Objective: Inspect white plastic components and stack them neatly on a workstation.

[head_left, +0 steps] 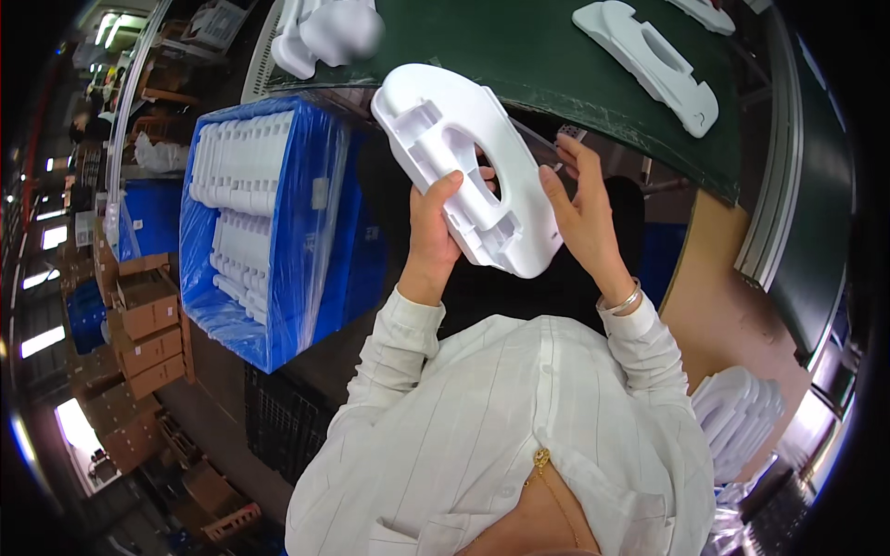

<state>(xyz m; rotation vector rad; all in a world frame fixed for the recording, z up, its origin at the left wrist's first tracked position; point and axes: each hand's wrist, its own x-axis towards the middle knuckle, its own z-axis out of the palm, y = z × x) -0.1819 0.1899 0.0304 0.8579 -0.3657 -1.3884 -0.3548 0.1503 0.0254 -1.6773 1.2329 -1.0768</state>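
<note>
A white moulded plastic part [519,176] with a long oval opening is held up in front of me, tilted, past the near edge of the green table. My left hand [434,227] grips its left side, thumb on the face and fingertips showing through the opening. Beside its right edge is my right hand [584,204], fingers apart and slightly curled; whether the fingertips touch the part is hard to tell. Another white part [649,65] of similar shape lies on the table to the right. More white pieces [324,32], partly blurred, are at the table's far left.
A blue crate [311,232] lined with clear plastic stands at my left, packed with rows of white parts [243,162]. Cardboard boxes [148,320] are stacked farther left. The green table [473,42] lies ahead. Several white parts [737,417] lean together at the lower right.
</note>
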